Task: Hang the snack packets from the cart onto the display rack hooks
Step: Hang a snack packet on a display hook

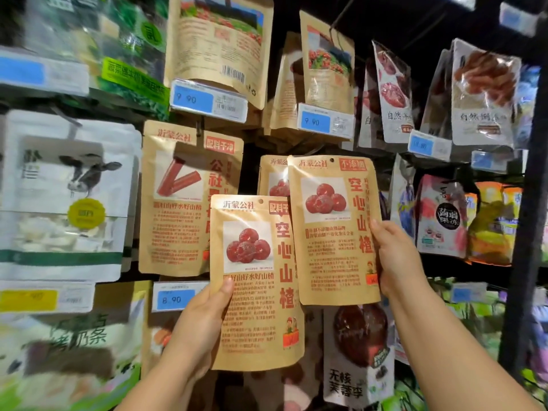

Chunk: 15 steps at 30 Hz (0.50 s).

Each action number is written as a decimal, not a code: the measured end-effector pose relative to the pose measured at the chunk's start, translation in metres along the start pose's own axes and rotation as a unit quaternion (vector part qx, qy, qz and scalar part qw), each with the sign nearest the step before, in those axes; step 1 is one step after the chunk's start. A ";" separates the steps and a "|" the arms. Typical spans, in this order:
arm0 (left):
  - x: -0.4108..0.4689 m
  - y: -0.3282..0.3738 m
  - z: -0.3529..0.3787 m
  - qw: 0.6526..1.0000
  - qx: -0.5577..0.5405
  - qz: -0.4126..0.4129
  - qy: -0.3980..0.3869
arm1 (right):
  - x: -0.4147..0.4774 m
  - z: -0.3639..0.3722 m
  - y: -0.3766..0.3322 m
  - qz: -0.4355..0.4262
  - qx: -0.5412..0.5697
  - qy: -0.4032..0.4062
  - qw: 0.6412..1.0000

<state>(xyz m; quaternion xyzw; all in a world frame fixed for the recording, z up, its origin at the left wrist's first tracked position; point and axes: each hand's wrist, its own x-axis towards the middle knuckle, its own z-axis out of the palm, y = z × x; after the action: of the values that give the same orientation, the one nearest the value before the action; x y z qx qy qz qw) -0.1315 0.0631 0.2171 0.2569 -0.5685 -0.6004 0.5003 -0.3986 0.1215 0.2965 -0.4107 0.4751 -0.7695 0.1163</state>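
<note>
My left hand (198, 324) grips a brown kraft snack packet (255, 280) with red hawthorn fruit pictured on it, thumb on its front left edge. My right hand (397, 256) holds a second, matching packet (332, 229) by its right edge, raised higher and partly overlapping the first. Just behind the right packet a third matching packet (272, 176) hangs on the display rack. The hook behind the packets is hidden. The cart is out of view.
A kraft packet with red sticks (175, 200) hangs to the left, a white cow-print packet (68, 197) further left. Blue price tags (175, 298) sit under the rows. More packets hang above, to the right and below. A dark rack post (525, 232) stands at the right.
</note>
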 end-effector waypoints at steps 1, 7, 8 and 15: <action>0.000 0.001 -0.001 1.000 0.001 0.002 0.002 | 0.001 0.002 -0.003 -0.007 -0.005 -0.002 1.000; -0.002 0.003 -0.005 1.000 0.000 0.014 0.014 | 0.004 0.012 -0.016 -0.026 -0.011 0.000 1.000; -0.002 0.003 -0.005 1.000 -0.003 0.013 0.014 | 0.005 0.014 -0.018 -0.028 -0.013 0.001 1.000; -0.007 0.006 -0.013 1.000 -0.007 0.015 0.019 | 0.008 0.019 -0.023 -0.018 -0.026 0.002 1.000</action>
<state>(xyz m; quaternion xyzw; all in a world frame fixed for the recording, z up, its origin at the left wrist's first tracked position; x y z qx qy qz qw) -0.1154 0.0643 0.2183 0.2563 -0.5584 -0.5919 0.5218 -0.3846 0.1170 0.3233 -0.4201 0.4877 -0.7599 0.0911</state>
